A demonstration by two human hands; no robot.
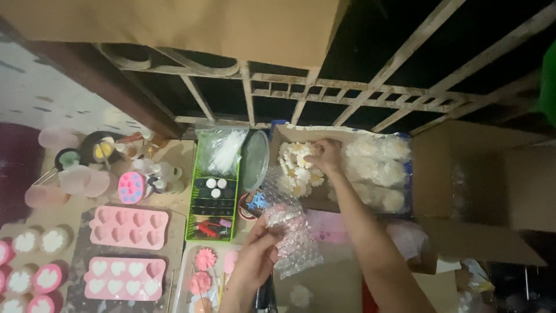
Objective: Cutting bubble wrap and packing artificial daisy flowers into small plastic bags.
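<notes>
While the left hand (255, 252) pinches upright bubble wrap (292, 232), the right hand's (325, 155) grip seemingly pinches a daisy (301, 159).

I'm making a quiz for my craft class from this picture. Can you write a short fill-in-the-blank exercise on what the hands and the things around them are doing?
1. The left hand holds a piece of clear ______ wrap.
2. The right hand reaches into a cardboard box of white ______.
3. The two pink moulds have ______-shaped hollows.
4. The basket beside the box is ______ in colour.

Missing words: bubble; flowers; heart; green
</notes>
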